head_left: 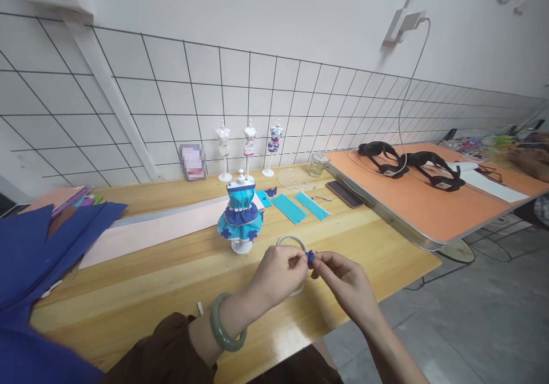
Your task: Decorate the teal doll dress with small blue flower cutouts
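Wooden tabletop [381, 246], blue flower [310, 256] between left fingers [297, 252] and right fingers [328, 256].

The left grip [283, 268] and right grip [349, 282] pinch close together, forearms [253, 314] angled inward.

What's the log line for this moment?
left hand: pinching blue piece | right hand: holding same piece | dressed mannequin: upright on table

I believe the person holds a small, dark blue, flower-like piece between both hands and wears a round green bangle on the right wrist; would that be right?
Not quite: the head view shows the round green bangle on the wrist of the left hand. The small, dark blue, flower-like piece is indeed held between that hand and the right hand.
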{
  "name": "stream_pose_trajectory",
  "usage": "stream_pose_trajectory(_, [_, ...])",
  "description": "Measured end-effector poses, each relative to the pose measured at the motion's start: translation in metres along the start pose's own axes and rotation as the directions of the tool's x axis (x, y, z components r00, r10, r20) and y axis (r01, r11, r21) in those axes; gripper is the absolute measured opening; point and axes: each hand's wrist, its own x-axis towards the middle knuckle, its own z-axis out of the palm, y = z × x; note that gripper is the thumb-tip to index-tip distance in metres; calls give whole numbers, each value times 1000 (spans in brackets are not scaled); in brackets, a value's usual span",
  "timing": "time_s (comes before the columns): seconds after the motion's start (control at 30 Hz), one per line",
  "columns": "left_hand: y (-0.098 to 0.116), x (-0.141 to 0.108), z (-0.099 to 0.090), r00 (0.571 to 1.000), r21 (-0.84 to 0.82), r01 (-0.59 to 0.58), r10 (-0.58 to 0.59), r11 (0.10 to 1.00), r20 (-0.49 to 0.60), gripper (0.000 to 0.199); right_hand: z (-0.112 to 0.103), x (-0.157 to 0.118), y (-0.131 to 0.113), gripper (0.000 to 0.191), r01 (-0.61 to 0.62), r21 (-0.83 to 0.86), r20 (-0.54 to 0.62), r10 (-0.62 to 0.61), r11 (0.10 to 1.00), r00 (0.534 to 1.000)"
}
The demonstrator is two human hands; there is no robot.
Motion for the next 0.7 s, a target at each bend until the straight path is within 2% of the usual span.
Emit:
stream_pose_trajectory(0.23, [-6, 3, 1, 999, -55, 13, -11, 998, 35, 26, 0, 2, 4, 28, -43, 77, 33, 40, 996, 999])
stream_pose_trajectory(0.4, [-1, 3, -1, 999, -52, 45, -44, 998, 28, 24, -2, 4, 3, 30, -78, 142, 76, 67, 987, 995])
stream_pose_trajectory(0.57, [5, 0, -3, 999, 67, -29, 27, 997, 33, 25, 1, 5, 7, 33, -64, 128, 77, 55, 990, 996])
stream_pose_trajectory(0.7, [2, 0, -4, 999, 133, -39, 37, 990, 18, 26, 2, 7, 11, 33, -75, 137, 71, 66, 988, 995])
